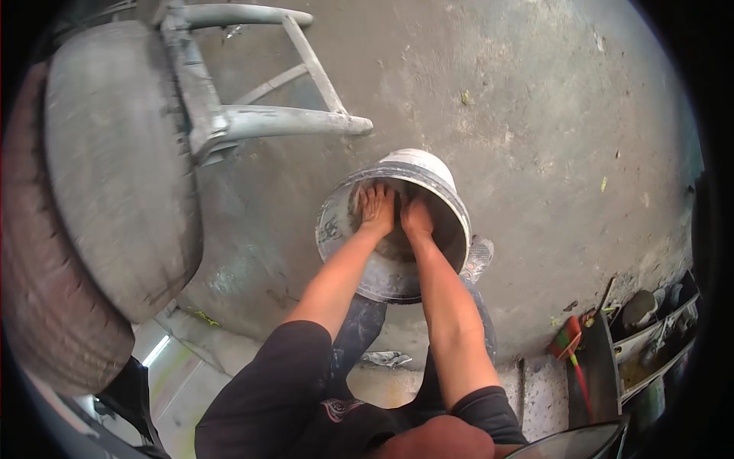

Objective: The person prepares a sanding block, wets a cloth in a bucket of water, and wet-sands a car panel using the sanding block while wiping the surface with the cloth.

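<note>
Both arms reach down into a round, stained white bucket [359, 277] that stands between my legs. Inside it, my left hand [377, 206] has its fingers stretched out and slightly apart, pointing toward the far wall. Close beside it is my right hand [416, 218], turned on edge, with most of its fingers hidden in shadow. A dark patch lies between the two hands; I cannot make out whether it is an object, water or shadow. The bottom of the bucket looks murky brown.
Two worn tires [122, 168] stand at the left, beside a grey-painted metal frame [290, 121] with tubular legs. Grey concrete floor [535, 153] stretches ahead. At the lower right are a red-handled brush [582, 382] and a shelf [657, 336] with assorted items.
</note>
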A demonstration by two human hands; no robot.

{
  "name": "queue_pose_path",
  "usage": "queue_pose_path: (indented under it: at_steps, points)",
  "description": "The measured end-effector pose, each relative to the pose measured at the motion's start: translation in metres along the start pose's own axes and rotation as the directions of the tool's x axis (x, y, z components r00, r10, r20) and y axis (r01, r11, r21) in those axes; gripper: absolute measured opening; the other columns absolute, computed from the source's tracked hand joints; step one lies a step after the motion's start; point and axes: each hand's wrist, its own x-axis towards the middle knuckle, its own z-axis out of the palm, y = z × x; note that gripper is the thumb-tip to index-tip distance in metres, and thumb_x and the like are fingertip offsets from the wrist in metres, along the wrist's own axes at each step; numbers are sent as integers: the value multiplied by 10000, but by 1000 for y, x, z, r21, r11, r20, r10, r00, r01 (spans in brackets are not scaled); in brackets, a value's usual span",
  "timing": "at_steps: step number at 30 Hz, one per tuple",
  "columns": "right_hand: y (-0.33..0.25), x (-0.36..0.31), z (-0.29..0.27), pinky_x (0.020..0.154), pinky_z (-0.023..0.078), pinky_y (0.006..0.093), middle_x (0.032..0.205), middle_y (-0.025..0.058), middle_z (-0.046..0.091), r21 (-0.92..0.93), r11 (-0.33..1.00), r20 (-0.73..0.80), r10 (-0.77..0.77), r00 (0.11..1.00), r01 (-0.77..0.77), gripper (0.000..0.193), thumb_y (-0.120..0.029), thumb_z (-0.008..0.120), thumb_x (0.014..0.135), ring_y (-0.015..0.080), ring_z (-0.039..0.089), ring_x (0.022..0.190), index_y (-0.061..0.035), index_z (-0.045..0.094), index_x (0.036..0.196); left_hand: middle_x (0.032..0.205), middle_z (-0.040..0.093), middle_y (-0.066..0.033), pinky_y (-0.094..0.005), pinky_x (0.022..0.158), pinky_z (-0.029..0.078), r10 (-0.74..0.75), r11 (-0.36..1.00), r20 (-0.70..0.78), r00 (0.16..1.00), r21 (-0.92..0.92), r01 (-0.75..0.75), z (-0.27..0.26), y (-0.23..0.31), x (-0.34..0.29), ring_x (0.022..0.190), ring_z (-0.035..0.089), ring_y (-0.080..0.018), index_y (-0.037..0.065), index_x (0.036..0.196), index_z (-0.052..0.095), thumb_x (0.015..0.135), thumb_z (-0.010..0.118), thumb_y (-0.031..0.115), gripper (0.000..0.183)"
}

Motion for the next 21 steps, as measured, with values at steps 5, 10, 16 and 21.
queue_pose_path:
  at_steps: [5,10,16,21]
  points:
    - [19,20,59,1005,510,529,1219,298,681,-15,983,-215,-184,959,186,460,-373,495,1043,438,661,1152,12,691,1200,1494,525,-206,-591,1222,275,-17,987,478,878,149,-63,56,-44,2,1392,472,-407,57,1337,636,936,613,256,448]
    - [31,20,-6,1117,456,462,1364,297,630,85,987,87,-143,986,135,575,-388,611,977,439,587,1309,34,618,1367,1254,717,-174,-497,1034,516,-231,922,269,935,-246,299,8,-11,10,1245,635,-379,57,1170,731,990,601,239,287]
    - [-3,-128,-81,1123,424,325,1462,171,592,791,608,8,-124,992,69,736,-385,726,975,223,565,1319,55,485,1513,1013,760,-73,-389,634,612,-87,-271,414,906,-885,378,-102,-5,-65,791,735,-282,110,1246,664,916,653,117,330]
    - [14,-286,-170,990,508,306,1264,76,672,986,139,116,-205,972,-89,508,-361,667,1031,175,640,1138,-37,589,1415,1085,743,-38,-486,873,550,167,-796,305,938,-520,311,-228,73,-168,1008,696,-196,161,1195,700,934,715,412,362]
